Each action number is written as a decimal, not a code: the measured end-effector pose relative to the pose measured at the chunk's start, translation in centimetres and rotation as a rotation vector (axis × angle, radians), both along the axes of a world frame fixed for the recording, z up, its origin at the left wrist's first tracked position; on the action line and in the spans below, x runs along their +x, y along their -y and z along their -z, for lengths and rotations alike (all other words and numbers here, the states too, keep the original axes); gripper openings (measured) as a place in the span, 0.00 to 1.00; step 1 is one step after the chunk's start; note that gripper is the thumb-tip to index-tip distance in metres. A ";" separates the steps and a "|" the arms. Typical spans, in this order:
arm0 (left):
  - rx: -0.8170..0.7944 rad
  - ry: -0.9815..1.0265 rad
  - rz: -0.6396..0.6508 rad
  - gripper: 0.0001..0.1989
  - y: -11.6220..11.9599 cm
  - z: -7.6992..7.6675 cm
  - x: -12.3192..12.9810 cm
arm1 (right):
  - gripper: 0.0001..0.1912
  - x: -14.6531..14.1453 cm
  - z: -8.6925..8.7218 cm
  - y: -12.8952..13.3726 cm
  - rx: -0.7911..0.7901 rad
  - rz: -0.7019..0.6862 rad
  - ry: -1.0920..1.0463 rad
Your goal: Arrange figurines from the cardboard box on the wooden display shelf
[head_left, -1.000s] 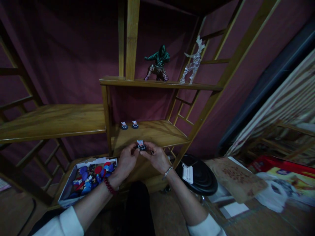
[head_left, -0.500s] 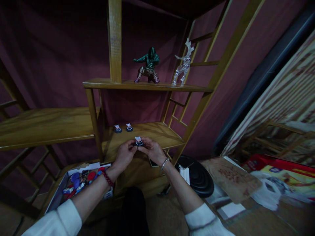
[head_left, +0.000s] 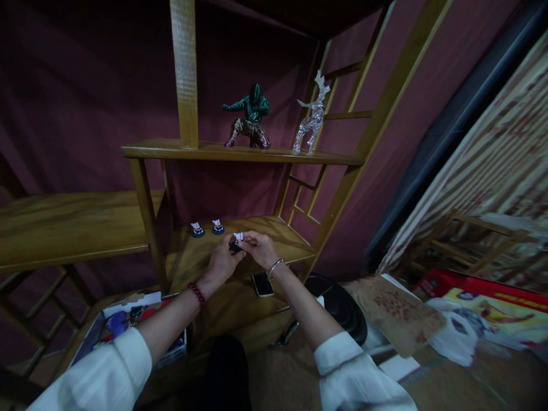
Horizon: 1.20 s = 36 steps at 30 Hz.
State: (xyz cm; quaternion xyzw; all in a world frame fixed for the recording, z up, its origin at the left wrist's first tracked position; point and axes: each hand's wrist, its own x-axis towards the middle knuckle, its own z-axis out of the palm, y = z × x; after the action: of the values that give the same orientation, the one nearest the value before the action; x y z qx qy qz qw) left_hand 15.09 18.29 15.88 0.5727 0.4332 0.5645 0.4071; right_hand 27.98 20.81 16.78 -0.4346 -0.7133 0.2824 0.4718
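Between my two hands is a small white-and-black cat-like figurine (head_left: 238, 236) on a dark round base, held above the lower shelf. My left hand (head_left: 223, 258) is closed on the base from the left. On the other side, my right hand (head_left: 258, 249) pinches the figurine with thumb and fingers, hiding part of its body. Two similar figurines, a left one (head_left: 197, 229) and a right one (head_left: 217, 226), stand upright side by side on the lower shelf (head_left: 274, 233), behind and left of my hands.
On the upper shelf (head_left: 205, 150) stand a green crouching figure (head_left: 250, 117) and a clear deer figurine (head_left: 311, 117). A box of colourful small items (head_left: 96, 334) sits at lower left. A phone (head_left: 262, 284) lies below my right hand. A black round stool-like object (head_left: 342, 311) is at right.
My right fingers have shifted over the front of the held figurine, covering more of it. The view has turned slightly right, and the phone shows more fully.
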 end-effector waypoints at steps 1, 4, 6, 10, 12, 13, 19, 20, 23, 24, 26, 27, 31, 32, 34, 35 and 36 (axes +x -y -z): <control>0.020 -0.031 -0.012 0.23 -0.3 0.0 0.2 | 0.08 0.1 0.0 -0.3 -0.004 0.002 -0.003; 0.041 -0.094 -0.063 0.24 -0.9 -0.3 0.8 | 0.08 0.4 0.2 -1.3 -0.032 0.001 -0.019; 0.025 -0.122 -0.112 0.28 -1.2 -0.3 1.1 | 0.08 0.6 0.4 -1.8 -0.055 -0.015 -0.033; -0.001 -0.135 -0.122 0.32 -2.0 0.4 1.4 | 0.09 1.0 0.6 -2.2 -0.083 -0.049 -0.057; -0.002 -0.124 -0.105 0.32 -2.3 1.0 1.4 | 0.09 1.2 0.6 -2.2 -0.097 -0.078 -0.066; -0.002 -0.119 -0.096 0.32 -2.4 1.3 1.4 | 0.09 1.3 0.7 -2.3 -0.103 -0.095 -0.073; 0.005 -0.083 -0.050 0.28 -2.6 1.6 1.3 | 0.10 1.4 1.2 -2.6 -0.079 -0.168 -0.129; 0.003 -0.085 -0.042 0.26 -2.5 1.5 1.3 | 0.10 1.4 1.2 -2.6 -0.076 -0.177 -0.136; -0.002 -0.098 -0.010 0.18 -2.5 1.4 1.2 | 0.13 1.5 1.4 -2.3 -0.073 -0.212 -0.152; -0.001 -0.105 -0.006 0.16 -2.5 1.4 1.2 | 0.14 1.7 1.4 -2.2 -0.073 -0.222 -0.155; 0.008 -0.119 -0.011 0.13 -2.6 1.4 1.1 | 0.16 2.0 1.6 -2.0 -0.081 -0.218 -0.163; 0.010 -0.128 -0.018 0.13 -2.6 1.5 1.0 | 0.17 2.2 1.6 -2.0 -0.088 -0.207 -0.168; -0.006 -0.154 -0.043 0.13 -2.5 1.3 0.9 | 0.17 2.5 1.9 -2.0 -0.114 -0.218 -0.200; -0.009 -0.154 -0.044 0.14 -2.4 1.2 0.9 | 0.16 2.5 1.9 -2.0 -0.112 -0.231 -0.205; -0.007 -0.153 -0.042 0.16 -2.3 1.1 0.9 | 0.15 2.3 1.8 -2.0 -0.099 -0.236 -0.198; -0.005 -0.156 -0.043 0.16 -2.3 1.1 0.9 | 0.15 2.2 1.7 -2.0 -0.090 -0.231 -0.190; -0.002 -0.162 -0.048 0.17 -2.4 1.1 0.9 | 0.15 2.1 1.6 -1.9 -0.081 -0.224 -0.182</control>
State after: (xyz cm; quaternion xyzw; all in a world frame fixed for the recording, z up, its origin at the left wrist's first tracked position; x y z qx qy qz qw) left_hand 16.03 20.68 14.73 0.6054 0.4788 0.5255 0.3578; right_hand 30.07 22.76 15.14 -0.3438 -0.6995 0.4001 0.4822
